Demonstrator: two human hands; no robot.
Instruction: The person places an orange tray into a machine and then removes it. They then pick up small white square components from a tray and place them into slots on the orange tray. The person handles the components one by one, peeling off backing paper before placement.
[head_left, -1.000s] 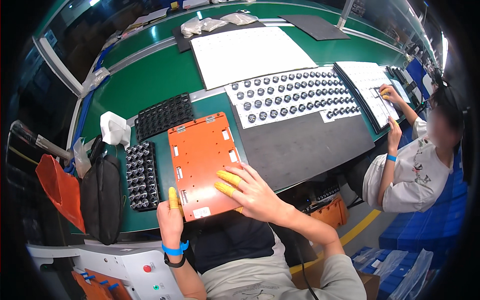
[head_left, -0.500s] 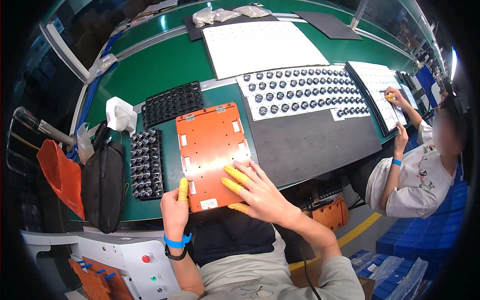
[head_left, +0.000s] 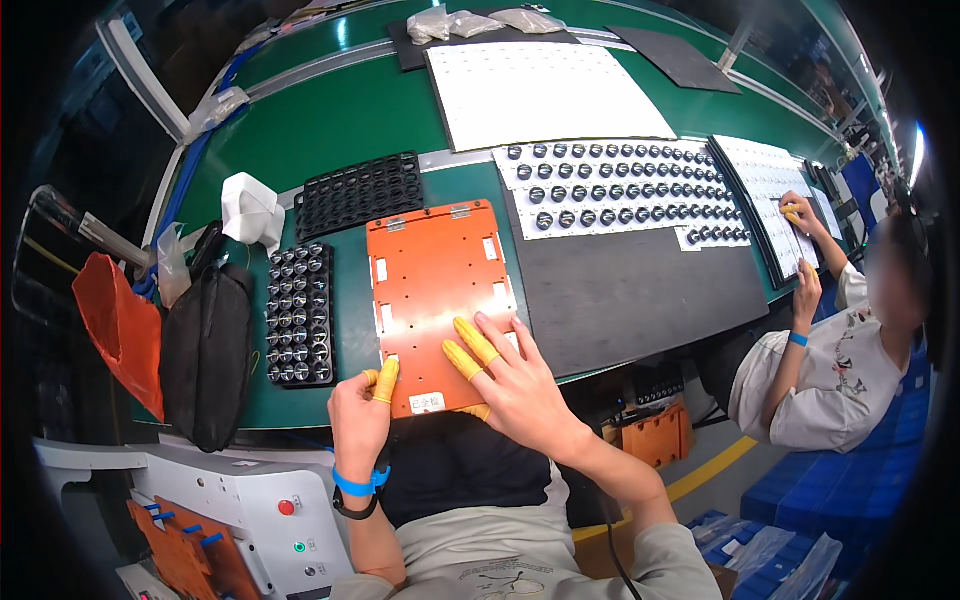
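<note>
An orange flat fixture plate (head_left: pixel 440 290) with metal hinges at its far edge, small white patches and a white label lies on the green bench in front of me. My left hand (head_left: pixel 360 420), in yellow finger cots, is closed on its near left corner. Across its near right part, the fingers of my right hand (head_left: pixel 525 390) lie spread and flat, also in yellow cots; the thumb is mostly hidden at the near edge. Left of the plate stands a black tray (head_left: pixel 328 330) filled with round, shiny lens-like parts. Behind that is a black tray (head_left: pixel 360 192) with unfilled round pockets.
White sheets with rows of black round parts (head_left: pixel 620 185) lie right of the plate, above a dark mat (head_left: pixel 640 290). A large white panel (head_left: pixel 545 95) lies farther back. Leftward are a white container (head_left: pixel 250 208) and black bag (head_left: pixel 208 355). A co-worker (head_left: pixel 825 370) handles white sheets.
The whole view has shifted slightly. My left fingers have moved further onto the plate's corner, showing another yellow tip. My right hand remains spread on the plate, its thumb now more hidden.
</note>
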